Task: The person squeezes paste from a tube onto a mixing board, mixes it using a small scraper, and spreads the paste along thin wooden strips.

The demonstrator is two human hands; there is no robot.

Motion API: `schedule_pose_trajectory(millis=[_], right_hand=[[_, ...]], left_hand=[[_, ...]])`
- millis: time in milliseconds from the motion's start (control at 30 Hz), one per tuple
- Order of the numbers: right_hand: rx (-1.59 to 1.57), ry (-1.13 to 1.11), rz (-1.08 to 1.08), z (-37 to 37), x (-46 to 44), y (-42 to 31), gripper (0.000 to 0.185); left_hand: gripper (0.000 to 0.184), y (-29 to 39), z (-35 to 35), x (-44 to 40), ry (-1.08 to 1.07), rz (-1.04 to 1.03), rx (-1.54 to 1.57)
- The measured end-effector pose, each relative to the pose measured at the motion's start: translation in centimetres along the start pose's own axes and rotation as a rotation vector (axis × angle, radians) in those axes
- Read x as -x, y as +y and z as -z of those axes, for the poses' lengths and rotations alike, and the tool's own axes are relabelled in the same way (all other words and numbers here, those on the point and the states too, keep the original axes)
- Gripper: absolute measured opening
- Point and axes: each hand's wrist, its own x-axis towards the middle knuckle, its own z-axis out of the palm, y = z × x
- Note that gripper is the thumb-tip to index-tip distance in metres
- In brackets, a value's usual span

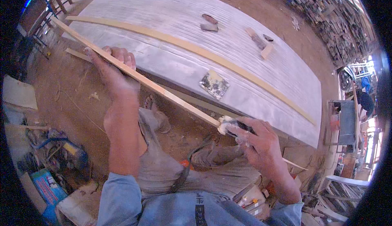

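My left hand (116, 65) has the wooden strip (173, 96) running between thumb and fingers: thumb side on the left, fingers curled over on the side toward the panel (175, 24). Fingers are closed on it, well up from the strip's lower-right end. My right hand (262, 141) is at that end, fingers clamped on a dark tool (241, 125); pale paste (223, 125) sits where tool meets strip, some also smeared on the fingers. Exact shape of the tool is hidden by the hand. Strip slants from upper left to lower right across the view, along the panel's near long edge. Its upper-left end points toward dark furniture (34, 12); can't tell the gap there. A second strip (228, 64) lies lengthwise on the panel, apart from the held one. The paste-smeared square (214, 84) lies on the panel between the two strips, near the near edge. Small loose pieces (209, 27) are farther back. Bare floor (77, 99) opens left of the left forearm; my legs (163, 156) take up the room below the strip.
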Motion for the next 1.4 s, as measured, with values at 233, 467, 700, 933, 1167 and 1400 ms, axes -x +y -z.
schedule_pose_trajectory(millis=[233, 467, 700, 933, 1167, 1400], right_hand=[[-0.439, 0.106, 0.009, -2.4, -2.1, -0.6, 0.038], [-0.338, 0.034, -0.145, -2.8, 0.2, 2.2, 0.036], [0.011, 0.099, 0.083, -0.3, -3.2, -1.1, 0.049], [0.168, -0.06, 0.157, 0.5, -2.9, -1.2, 0.055], [0.169, -0.084, 0.077, 0.2, 0.9, 1.3, 0.054], [0.165, -0.096, -0.012, -0.4, 4.9, 3.7, 0.053]], left_hand=[[0.053, 0.0, -1.0, 0.5, 0.004, -0.069, -0.08], [0.054, 0.3, -2.8, 1.6, 0.211, -0.061, -0.081], [0.054, -0.2, 0.3, -0.4, -0.152, -0.109, -0.114], [0.053, -0.2, 0.2, -0.1, -0.083, -0.089, -0.129], [0.052, -0.9, 0.9, -1.2, -0.039, -0.094, -0.083], [0.049, -1.5, -0.9, -0.5, 0.233, -0.132, -0.056]])
